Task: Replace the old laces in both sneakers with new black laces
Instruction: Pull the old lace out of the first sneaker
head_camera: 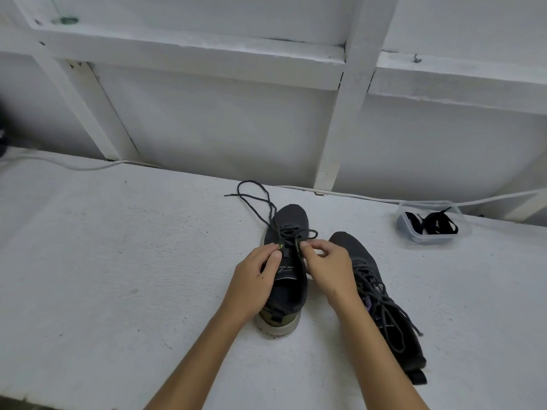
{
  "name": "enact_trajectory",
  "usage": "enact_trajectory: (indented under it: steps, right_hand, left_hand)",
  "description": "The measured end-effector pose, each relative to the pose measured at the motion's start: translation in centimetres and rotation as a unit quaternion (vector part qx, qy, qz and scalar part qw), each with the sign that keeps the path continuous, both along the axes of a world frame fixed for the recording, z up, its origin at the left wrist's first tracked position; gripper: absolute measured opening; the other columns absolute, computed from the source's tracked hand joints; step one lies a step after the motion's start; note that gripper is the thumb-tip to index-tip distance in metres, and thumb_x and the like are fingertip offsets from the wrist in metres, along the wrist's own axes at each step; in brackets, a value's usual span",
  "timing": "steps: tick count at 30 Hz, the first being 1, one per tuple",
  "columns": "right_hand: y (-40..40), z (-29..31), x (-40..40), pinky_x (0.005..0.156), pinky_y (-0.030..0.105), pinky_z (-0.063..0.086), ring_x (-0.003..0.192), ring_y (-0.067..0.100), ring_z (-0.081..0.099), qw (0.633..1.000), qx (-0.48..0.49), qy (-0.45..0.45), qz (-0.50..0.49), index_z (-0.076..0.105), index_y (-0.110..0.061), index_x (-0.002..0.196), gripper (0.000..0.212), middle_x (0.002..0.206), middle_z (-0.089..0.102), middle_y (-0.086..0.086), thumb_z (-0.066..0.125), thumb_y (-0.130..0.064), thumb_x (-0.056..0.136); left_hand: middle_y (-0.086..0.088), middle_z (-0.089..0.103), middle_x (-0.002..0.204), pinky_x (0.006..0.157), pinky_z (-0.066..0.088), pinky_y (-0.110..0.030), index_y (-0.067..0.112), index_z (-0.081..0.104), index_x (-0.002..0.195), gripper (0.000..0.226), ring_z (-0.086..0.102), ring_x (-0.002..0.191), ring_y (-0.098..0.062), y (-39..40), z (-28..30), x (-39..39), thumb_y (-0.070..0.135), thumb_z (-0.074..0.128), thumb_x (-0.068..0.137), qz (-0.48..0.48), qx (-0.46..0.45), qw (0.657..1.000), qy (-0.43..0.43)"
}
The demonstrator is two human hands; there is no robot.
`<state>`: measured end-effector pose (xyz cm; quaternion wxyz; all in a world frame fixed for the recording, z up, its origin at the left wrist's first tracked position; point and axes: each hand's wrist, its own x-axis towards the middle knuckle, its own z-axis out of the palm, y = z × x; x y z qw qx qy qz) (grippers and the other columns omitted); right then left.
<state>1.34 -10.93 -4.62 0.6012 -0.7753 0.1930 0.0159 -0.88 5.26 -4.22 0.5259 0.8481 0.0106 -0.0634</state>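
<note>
Both hands [257, 270] [325, 267] pinch sneaker [284, 285] eyelets; tongue label seems unreadable.

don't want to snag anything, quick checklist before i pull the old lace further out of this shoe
1. Both hands on the shoe: ok. Left hand and right hand pinch at the eyelets of the upright shoe.
2. Old lace ends free: ok, loose on the bench beyond the toe.
3. Lace clear of lower eyelets: not ok, still threaded.
4. Second shoe out of the way: ok, on its side, still laced.
5. New laces ready: ok, in the tub.
</note>
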Motion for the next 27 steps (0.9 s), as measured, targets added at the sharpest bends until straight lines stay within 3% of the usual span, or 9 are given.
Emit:
enact_trajectory:
  steps: [3, 6, 8, 11, 13, 17, 19, 22, 27]
  right_hand:
    - [0.0, 0.2, 0.1, 0.091, 0.043, 0.060, 0.092, 0.009, 0.072, 0.999, 0.020, -0.016, 0.022, 0.080, -0.033, 0.079, 0.009, 0.100, 0.074, -0.014, 0.075, -0.036, 0.086]
    - [0.2, 0.4, 0.1, 0.088, 0.047, 0.060, 0.089, 0.014, 0.073, 0.999, -0.012, -0.015, 0.034, 0.078, -0.031, 0.079, 0.013, 0.098, 0.075, -0.008, 0.074, -0.042, 0.085]
    - [0.3, 0.8, 0.3, 0.087, 0.050, 0.060, 0.089, 0.017, 0.072, 0.999, -0.031, -0.016, 0.031, 0.071, -0.026, 0.089, 0.017, 0.099, 0.072, -0.002, 0.062, -0.039, 0.095]
    - [0.2, 1.2, 0.5, 0.081, 0.049, 0.063, 0.082, 0.015, 0.076, 0.996, 0.067, -0.012, -0.053, 0.053, -0.012, 0.109, 0.021, 0.104, 0.065, 0.004, 0.040, -0.028, 0.107]
    - [0.0, 1.1, 0.2, 0.082, 0.046, 0.063, 0.081, 0.012, 0.076, 0.997, 0.071, -0.008, -0.037, 0.058, -0.015, 0.108, 0.023, 0.100, 0.069, 0.001, 0.046, -0.034, 0.105]
    - [0.0, 0.4, -0.2, 0.080, 0.040, 0.060, 0.071, 0.009, 0.070, 0.999, -0.011, -0.001, 0.048, 0.072, -0.020, 0.080, 0.026, 0.075, 0.074, -0.005, 0.069, -0.043, 0.092]
    - [0.3, 0.5, 0.0, 0.078, 0.042, 0.061, 0.069, 0.009, 0.069, 1.000, -0.016, -0.024, 0.008, 0.067, -0.019, 0.085, 0.022, 0.078, 0.072, -0.004, 0.062, -0.037, 0.097]
    - [0.7, 0.9, 0.3, 0.075, 0.039, 0.064, 0.076, 0.011, 0.074, 0.991, 0.087, -0.029, -0.102, 0.057, -0.013, 0.105, 0.021, 0.097, 0.067, 0.002, 0.044, -0.029, 0.106]
    - [0.3, 0.7, -0.5, 0.073, 0.033, 0.060, 0.076, 0.011, 0.071, 0.999, 0.034, -0.010, 0.037, 0.073, -0.019, 0.089, 0.020, 0.082, 0.075, -0.004, 0.067, -0.037, 0.096]
  left_hand:
    - [0.017, 0.056, 0.136, 0.096, 0.032, -0.002, 0.025, 0.060, 0.136, 0.037, 0.047, 0.124, 0.005, 0.0, -0.1, 0.0, 0.037, 0.047, 0.103, -0.001, -0.002, 1.000, 0.001]
    - [0.017, 0.056, 0.137, 0.096, 0.031, -0.003, 0.025, 0.059, 0.137, 0.038, 0.047, 0.125, 0.005, 0.0, -0.1, 0.1, 0.038, 0.046, 0.104, -0.002, 0.002, 1.000, 0.001]
    - [0.017, 0.056, 0.137, 0.097, 0.030, -0.002, 0.025, 0.059, 0.138, 0.038, 0.047, 0.125, 0.004, 0.0, -0.2, 0.0, 0.038, 0.046, 0.104, -0.003, 0.003, 1.000, 0.001]
    - [0.017, 0.056, 0.137, 0.099, 0.032, -0.004, 0.025, 0.059, 0.137, 0.038, 0.047, 0.125, 0.005, 0.0, -0.2, 0.1, 0.037, 0.046, 0.104, 0.000, -0.006, 1.000, 0.004]
    - [0.017, 0.056, 0.137, 0.099, 0.032, -0.004, 0.024, 0.060, 0.137, 0.038, 0.048, 0.125, 0.004, 0.0, -0.2, 0.0, 0.037, 0.046, 0.104, -0.002, -0.005, 1.000, 0.003]
    - [0.015, 0.057, 0.137, 0.097, 0.031, -0.002, 0.023, 0.060, 0.137, 0.038, 0.048, 0.126, 0.003, -0.1, -0.2, 0.1, 0.037, 0.047, 0.104, -0.001, -0.001, 1.000, -0.001]
    - [0.017, 0.057, 0.136, 0.098, 0.033, -0.004, 0.024, 0.059, 0.137, 0.038, 0.048, 0.125, 0.004, 0.0, -0.2, 0.0, 0.037, 0.046, 0.104, 0.000, -0.005, 1.000, 0.003]
    - [0.018, 0.056, 0.137, 0.106, 0.037, -0.015, 0.026, 0.059, 0.137, 0.038, 0.048, 0.126, 0.004, 0.1, -0.1, -0.1, 0.038, 0.046, 0.103, 0.002, -0.014, 1.000, 0.006]
    - [0.016, 0.057, 0.136, 0.108, 0.037, -0.018, 0.024, 0.060, 0.137, 0.038, 0.048, 0.126, 0.002, -0.1, 0.0, -0.1, 0.037, 0.046, 0.104, 0.001, -0.003, 1.000, 0.001]
